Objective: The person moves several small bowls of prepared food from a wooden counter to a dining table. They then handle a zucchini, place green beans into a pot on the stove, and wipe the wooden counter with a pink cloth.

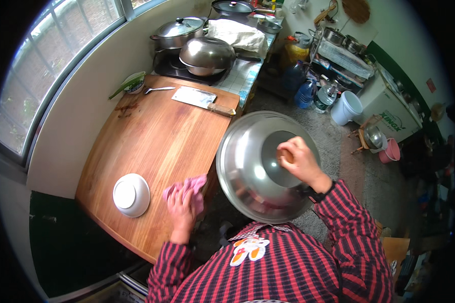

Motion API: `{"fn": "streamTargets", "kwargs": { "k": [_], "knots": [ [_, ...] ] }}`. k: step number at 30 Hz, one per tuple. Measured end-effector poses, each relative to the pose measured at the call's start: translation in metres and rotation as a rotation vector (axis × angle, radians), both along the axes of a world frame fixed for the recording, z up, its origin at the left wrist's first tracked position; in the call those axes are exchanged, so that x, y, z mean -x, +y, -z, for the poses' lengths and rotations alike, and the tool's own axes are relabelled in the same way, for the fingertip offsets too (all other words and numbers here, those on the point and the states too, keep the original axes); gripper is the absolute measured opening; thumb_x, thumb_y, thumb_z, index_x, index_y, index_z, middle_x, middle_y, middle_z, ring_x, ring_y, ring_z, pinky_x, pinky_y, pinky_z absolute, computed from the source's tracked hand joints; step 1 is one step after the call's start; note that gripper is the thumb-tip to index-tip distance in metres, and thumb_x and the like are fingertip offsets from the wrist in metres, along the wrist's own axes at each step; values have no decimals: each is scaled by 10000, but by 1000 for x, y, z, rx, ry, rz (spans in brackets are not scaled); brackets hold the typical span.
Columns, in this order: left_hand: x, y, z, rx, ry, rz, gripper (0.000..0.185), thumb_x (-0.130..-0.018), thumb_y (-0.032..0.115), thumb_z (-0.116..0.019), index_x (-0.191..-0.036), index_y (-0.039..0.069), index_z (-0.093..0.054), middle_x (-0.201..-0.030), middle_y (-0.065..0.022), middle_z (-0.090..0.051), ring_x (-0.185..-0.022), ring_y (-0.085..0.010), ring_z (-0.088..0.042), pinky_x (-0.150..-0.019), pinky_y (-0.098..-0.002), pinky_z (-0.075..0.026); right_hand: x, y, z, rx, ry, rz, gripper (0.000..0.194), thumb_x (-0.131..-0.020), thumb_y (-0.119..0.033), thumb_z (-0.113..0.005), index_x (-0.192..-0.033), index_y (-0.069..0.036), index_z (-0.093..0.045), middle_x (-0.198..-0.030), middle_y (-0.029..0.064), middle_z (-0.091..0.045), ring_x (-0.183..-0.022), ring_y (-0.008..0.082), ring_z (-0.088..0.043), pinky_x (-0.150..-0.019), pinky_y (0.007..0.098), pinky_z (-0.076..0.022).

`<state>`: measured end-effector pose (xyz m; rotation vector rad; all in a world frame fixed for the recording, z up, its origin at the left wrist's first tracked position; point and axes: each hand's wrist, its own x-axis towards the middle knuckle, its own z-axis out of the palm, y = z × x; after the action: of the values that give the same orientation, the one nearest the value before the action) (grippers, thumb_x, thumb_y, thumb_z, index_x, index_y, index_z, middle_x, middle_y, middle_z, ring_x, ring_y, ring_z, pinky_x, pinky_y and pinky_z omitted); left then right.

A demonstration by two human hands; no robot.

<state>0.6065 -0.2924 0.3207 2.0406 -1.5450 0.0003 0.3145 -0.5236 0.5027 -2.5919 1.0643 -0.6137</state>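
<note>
My right hand [301,161] grips the brown knob of a large domed metal lid [246,151], which hangs beside the table's right edge. A pink cloth [197,185] lies bunched under the fingers of my left hand [182,208], at the near right edge of the wooden table [151,147]. To the left of that hand sits a white bowl [136,193], upside down on the wood. A cleaver [195,97] lies flat at the table's far end, its worn handle pointing right.
Beyond the cleaver are a spoon [159,89], a bowl with green vegetables [135,84] and a cooktop carrying a lidded metal pan [206,57]. A steel pot [178,32] stands behind. Water jugs [305,92], a white bucket [347,108] and a pink bucket [389,150] stand on the floor.
</note>
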Motion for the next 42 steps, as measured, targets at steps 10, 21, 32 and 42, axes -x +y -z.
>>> {"fn": "streamTargets", "kwargs": {
  "k": [10,21,32,42],
  "knots": [
    [-47,-174,22,-245,-177,-362,403,-901,332,-568,-1298,263,-559,-1414,-119,-454,-1326,-374,-362,-1127,-466,-259,252,33,48,37,-83,443,264,-738,5,-665,-982,-52,-580,-993,125,-553,-950,301,-565,-842,374,-467],
    [245,-251,22,80,176,467,257,-887,149,-590,-1120,43,-620,-1166,-185,-596,-1081,-354,-573,-919,-406,-475,519,110,72,89,-178,940,306,-682,2,-666,-976,-76,-636,-863,106,-595,-845,289,-586,-745,375,-478],
    [478,-395,96,-859,326,1055,216,-934,194,-579,-982,-1,-659,-798,-87,-696,-680,-168,-648,-620,-295,-510,643,185,115,19,-255,1510,221,-763,-149,-683,-974,-160,-620,-941,112,-537,-878,314,-574,-759,396,-477],
    [729,-513,134,-1120,147,1325,313,-943,299,-538,-1015,23,-669,-861,-102,-719,-798,-191,-703,-714,-316,-536,717,257,115,-19,-164,2108,244,-730,-177,-693,-962,-140,-628,-922,154,-541,-897,349,-558,-772,430,-473]
  ]
}}
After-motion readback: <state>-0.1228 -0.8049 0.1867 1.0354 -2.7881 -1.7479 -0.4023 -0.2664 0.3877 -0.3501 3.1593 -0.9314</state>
